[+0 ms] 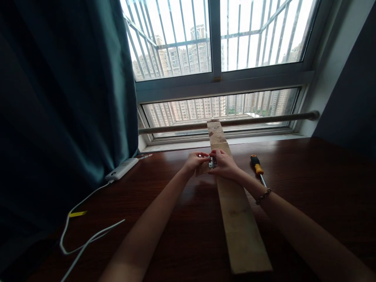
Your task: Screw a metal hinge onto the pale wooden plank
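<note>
A long wooden plank (243, 223) runs away from me over the brown tabletop toward the window. At its left edge is a small metal piece that looks like a hinge (210, 163), with a small pale wooden piece (202, 169) beside it. My right hand (225, 163) lies across the plank, its fingers closed around the metal hinge. My left hand (195, 161) is closed in a pinch just left of the hinge, fingertips close to it. What the left fingertips hold is too small to make out.
A black-and-yellow screwdriver (257, 165) lies right of the plank, its shaft partly behind my right forearm. At left are a white power bank (122, 169), a white cable (65, 231) and a yellow strip (78, 214). A dark curtain (73, 98) and a horizontal rail (264, 119) border the table.
</note>
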`<state>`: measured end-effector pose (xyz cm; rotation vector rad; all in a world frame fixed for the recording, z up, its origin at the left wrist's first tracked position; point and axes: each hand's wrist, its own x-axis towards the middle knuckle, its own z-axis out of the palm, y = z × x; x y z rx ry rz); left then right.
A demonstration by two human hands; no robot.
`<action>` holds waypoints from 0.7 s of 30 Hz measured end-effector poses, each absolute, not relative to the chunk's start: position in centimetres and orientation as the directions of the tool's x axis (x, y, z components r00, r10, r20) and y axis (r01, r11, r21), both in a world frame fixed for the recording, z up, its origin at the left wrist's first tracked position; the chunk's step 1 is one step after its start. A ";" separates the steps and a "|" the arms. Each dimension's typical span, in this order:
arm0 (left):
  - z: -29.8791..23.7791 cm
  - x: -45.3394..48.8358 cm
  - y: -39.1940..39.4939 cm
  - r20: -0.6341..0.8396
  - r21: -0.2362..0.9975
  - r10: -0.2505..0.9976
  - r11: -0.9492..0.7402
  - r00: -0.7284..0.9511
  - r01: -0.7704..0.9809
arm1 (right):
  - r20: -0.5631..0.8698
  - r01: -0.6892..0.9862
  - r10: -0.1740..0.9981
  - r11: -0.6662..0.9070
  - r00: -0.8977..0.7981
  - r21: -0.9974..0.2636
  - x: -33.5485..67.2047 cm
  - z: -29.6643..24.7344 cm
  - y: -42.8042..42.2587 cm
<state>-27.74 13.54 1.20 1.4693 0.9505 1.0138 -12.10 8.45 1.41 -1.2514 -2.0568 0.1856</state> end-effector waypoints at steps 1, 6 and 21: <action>1.1 -27.7 13.5 0.097 0.994 0.941 -0.110 0.325 0.019 | 0.496 0.718 0.822 0.523 -0.281 -0.460 -12.1 1.4 8.4; 0.8 -28.2 13.8 0.274 0.945 0.896 -0.318 0.350 0.073 | 0.495 0.712 0.821 0.526 -0.283 -0.465 -12.1 1.4 8.4; 0.1 -28.1 13.7 0.125 0.992 0.939 -0.119 0.322 -0.039 | 0.492 0.710 0.830 0.512 -0.264 -0.483 -12.1 1.4 8.4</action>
